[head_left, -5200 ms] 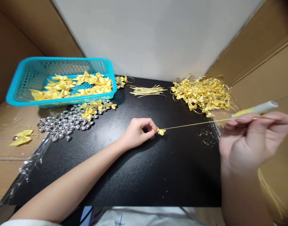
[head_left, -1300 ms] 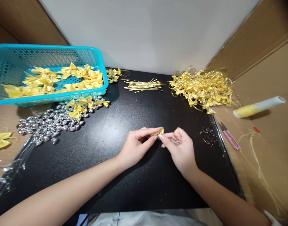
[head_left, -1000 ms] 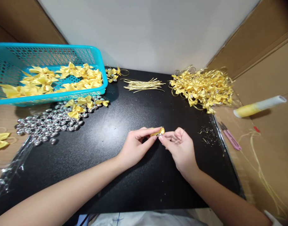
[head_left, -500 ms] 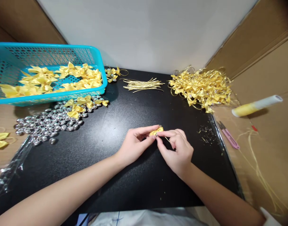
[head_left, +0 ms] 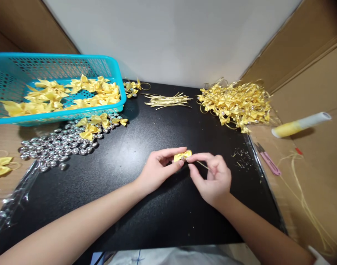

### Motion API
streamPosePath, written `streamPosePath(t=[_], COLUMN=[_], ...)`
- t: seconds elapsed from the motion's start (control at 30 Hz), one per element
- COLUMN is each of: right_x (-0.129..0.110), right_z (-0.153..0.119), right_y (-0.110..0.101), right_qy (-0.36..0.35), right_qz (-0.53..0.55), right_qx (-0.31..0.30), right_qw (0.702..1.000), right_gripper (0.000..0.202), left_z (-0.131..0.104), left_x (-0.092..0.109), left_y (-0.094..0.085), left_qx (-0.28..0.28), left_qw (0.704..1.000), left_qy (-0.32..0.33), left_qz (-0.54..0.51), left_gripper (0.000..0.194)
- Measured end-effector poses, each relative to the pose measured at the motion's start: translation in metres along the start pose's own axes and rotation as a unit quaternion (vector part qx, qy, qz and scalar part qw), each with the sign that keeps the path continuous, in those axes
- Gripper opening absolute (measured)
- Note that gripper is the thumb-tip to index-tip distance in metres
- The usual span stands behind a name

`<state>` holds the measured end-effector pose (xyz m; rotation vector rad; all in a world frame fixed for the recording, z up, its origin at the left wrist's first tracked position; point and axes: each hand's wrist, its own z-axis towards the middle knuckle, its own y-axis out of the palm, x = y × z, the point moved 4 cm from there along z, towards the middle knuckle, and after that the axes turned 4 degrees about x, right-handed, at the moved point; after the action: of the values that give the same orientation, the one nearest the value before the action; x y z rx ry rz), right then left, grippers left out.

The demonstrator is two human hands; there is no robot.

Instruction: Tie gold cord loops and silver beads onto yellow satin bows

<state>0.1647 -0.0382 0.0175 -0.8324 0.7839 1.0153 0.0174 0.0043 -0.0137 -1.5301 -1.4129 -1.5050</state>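
Apparently, the step in hand is settling or tightening the centre of a small yellow bow (head_left: 182, 156). It sits pinched in the left hand (head_left: 153, 171), a silver bead (head_left: 183, 158) beside the thumb. The right hand (head_left: 212, 180) has its forefinger at the bow, thumb narrowly apart; a thin cord (head_left: 204, 165) slants toward its curled fingers, though I can't tell if they grip it. The next move probably calls for a steady left pinch and light tension. The bow looks satiny, softly folded. Right of the fingers lie pink snips (head_left: 270, 163); leftward, glossy rounded beads (head_left: 58, 145). Beyond the fingertips are straight, gold strands (head_left: 168, 100), flanked by a perforated plastic basket (head_left: 122, 95) and a looped, glittery pile (head_left: 237, 106).
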Motion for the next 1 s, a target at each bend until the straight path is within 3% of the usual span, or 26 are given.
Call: streamPosePath(t=[0.13, 0.27, 0.4, 0.53, 0.6, 0.7, 0.77, 0.83, 0.9, 1.0], right_x=[0.006, 0.015, 0.03, 0.054, 0.066, 0.072, 0.062, 0.045, 0.029, 0.013], right_z=[0.016, 0.038, 0.049, 0.051, 0.051, 0.052, 0.053, 0.051, 0.046, 0.031], right_y=[-0.018, -0.033, -0.048, -0.07, -0.078, -0.084, -0.082, -0.073, -0.054, -0.019], right_qy=[0.154, 0.245, 0.308, 0.323, 0.326, 0.275, 0.164, 0.044, -0.034, -0.047], right_qz=[0.154, 0.232, 0.242, 0.194, 0.113, -0.098, -0.257, -0.345, -0.318, -0.173], right_qx=[0.051, 0.029, 0.031, 0.134, 0.147, 0.105, 0.087, 0.061, -0.034, -0.277], right_qw=[0.975, 0.941, 0.92, 0.917, 0.927, 0.951, 0.948, 0.936, 0.947, 0.944], right_gripper=[0.037, 0.043, 0.048, 0.041, 0.034, 0.034, 0.041, 0.035, 0.024, 0.014], left_z=[0.002, 0.003, 0.004, 0.004, 0.004, 0.005, 0.005, 0.004, 0.004, 0.005], left_x=[-0.003, -0.003, -0.002, -0.002, -0.001, 0.0, 0.001, 0.002, 0.003, 0.003], left_y=[-0.001, -0.002, -0.003, -0.002, -0.003, -0.004, -0.003, -0.003, -0.002, -0.002], left_qx=[-0.002, -0.02, -0.067, -0.147, -0.177, -0.191, -0.193, -0.195, -0.192, -0.186], left_qw=[1.0, 0.999, 0.996, 0.985, 0.979, 0.975, 0.975, 0.974, 0.975, 0.976], left_qy=[-0.016, -0.032, -0.052, -0.088, -0.102, -0.113, -0.113, -0.112, -0.112, -0.109], left_qz=[0.001, 0.018, -0.02, -0.036, -0.026, -0.018, -0.014, -0.01, -0.008, -0.006], left_gripper=[0.04, 0.029, 0.015, 0.013, 0.012, 0.012, 0.013, 0.014, 0.015, 0.016])
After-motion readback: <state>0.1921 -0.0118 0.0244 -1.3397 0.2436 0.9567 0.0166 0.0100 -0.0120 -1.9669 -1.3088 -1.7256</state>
